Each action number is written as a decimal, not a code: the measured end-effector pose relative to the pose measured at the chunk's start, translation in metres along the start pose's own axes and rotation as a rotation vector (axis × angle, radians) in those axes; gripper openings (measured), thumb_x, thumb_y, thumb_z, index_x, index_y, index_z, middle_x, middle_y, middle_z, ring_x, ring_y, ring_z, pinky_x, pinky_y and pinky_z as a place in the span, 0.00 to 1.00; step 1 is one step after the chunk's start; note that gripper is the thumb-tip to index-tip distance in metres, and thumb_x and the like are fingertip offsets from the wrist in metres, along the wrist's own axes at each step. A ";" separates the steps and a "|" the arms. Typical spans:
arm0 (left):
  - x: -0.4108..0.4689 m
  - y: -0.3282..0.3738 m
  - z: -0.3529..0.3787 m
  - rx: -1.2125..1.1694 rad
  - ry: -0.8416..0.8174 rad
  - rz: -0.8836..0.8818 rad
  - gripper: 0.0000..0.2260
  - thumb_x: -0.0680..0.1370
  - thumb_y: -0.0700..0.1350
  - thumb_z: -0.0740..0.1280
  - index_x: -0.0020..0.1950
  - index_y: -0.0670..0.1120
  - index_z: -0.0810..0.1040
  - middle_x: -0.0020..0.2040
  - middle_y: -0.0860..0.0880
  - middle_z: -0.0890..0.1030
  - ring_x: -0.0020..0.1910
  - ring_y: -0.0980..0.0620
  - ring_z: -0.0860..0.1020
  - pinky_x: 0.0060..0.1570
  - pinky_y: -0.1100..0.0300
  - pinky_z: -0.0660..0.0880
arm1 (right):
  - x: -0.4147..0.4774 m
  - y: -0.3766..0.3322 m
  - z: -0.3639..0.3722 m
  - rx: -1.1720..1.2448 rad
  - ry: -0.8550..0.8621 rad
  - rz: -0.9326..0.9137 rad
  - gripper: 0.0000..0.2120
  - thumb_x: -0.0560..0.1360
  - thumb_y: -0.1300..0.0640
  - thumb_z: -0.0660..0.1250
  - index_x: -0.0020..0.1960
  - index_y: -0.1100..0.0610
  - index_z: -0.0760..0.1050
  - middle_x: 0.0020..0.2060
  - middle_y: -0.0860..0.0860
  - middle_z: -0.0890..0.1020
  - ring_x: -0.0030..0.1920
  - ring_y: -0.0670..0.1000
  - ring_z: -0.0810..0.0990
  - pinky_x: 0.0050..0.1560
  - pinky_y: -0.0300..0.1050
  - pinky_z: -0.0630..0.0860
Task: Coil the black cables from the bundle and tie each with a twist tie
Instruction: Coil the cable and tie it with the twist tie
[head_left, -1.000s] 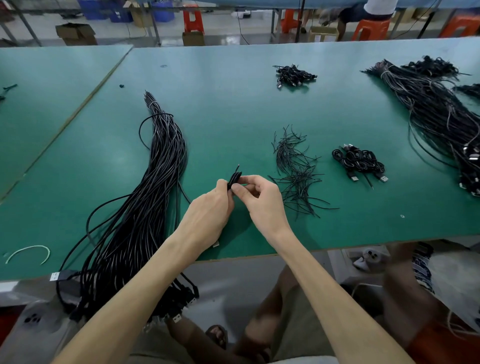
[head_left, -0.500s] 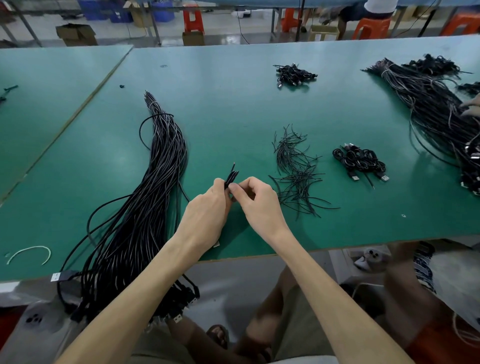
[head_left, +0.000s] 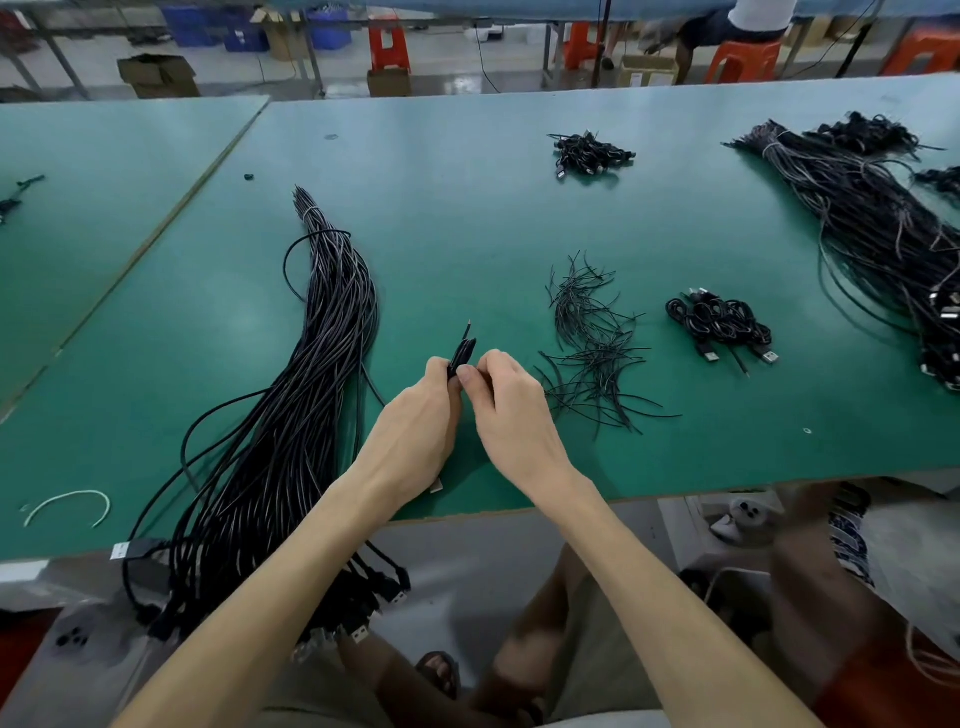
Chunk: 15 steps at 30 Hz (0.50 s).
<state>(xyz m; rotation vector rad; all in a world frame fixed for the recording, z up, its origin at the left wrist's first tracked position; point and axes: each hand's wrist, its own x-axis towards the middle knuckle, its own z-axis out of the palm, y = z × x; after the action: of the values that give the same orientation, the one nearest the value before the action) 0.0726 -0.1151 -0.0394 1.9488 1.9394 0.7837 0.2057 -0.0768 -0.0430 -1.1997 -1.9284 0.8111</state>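
Note:
A small coiled black cable (head_left: 462, 354) sticks up between both hands above the green table (head_left: 467, 218). My left hand (head_left: 415, 431) grips the coil from the left, and its lower part is hidden in the fist. My right hand (head_left: 506, 410) pinches the coil from the right with thumb and forefinger; a thin end pokes up from the top. The long bundle of black cables (head_left: 291, 415) lies to the left, its plugs hanging over the near edge. Loose black twist ties (head_left: 592, 348) lie just right of my hands. A pile of tied coils (head_left: 719, 325) sits farther right.
Another small pile of coiled cables (head_left: 589, 153) lies at the back. A second large cable bundle (head_left: 883, 234) runs along the right side. A white tie (head_left: 67, 504) lies near the front left edge. Orange stools (head_left: 389, 49) and boxes stand beyond the table.
My hands have barely shifted, staying closed around the coil while the fingers work at it. The hand seen at the far right edge half a second ago is gone.

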 end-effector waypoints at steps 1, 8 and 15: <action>0.000 0.000 0.000 0.008 0.003 0.002 0.09 0.88 0.48 0.50 0.52 0.46 0.65 0.34 0.48 0.76 0.29 0.49 0.73 0.27 0.57 0.61 | 0.000 0.000 -0.001 0.034 -0.019 0.006 0.15 0.86 0.49 0.59 0.42 0.51 0.68 0.39 0.45 0.74 0.38 0.44 0.71 0.39 0.39 0.66; -0.001 0.002 -0.001 -0.021 0.015 0.026 0.09 0.88 0.48 0.50 0.55 0.47 0.66 0.36 0.50 0.75 0.32 0.49 0.75 0.30 0.55 0.64 | 0.002 0.001 -0.003 0.141 -0.069 0.028 0.13 0.86 0.53 0.60 0.47 0.57 0.75 0.41 0.48 0.79 0.41 0.45 0.75 0.42 0.35 0.68; 0.001 0.003 -0.001 -0.016 0.004 0.051 0.09 0.88 0.47 0.50 0.60 0.46 0.67 0.37 0.49 0.76 0.33 0.47 0.75 0.31 0.55 0.67 | 0.001 -0.001 -0.009 0.245 -0.052 0.045 0.12 0.85 0.55 0.64 0.45 0.59 0.74 0.38 0.48 0.77 0.38 0.45 0.71 0.40 0.35 0.68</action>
<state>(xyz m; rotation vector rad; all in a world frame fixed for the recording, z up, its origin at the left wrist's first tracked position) 0.0745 -0.1145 -0.0373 1.9954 1.8867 0.8144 0.2126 -0.0745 -0.0367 -1.0856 -1.7865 1.0779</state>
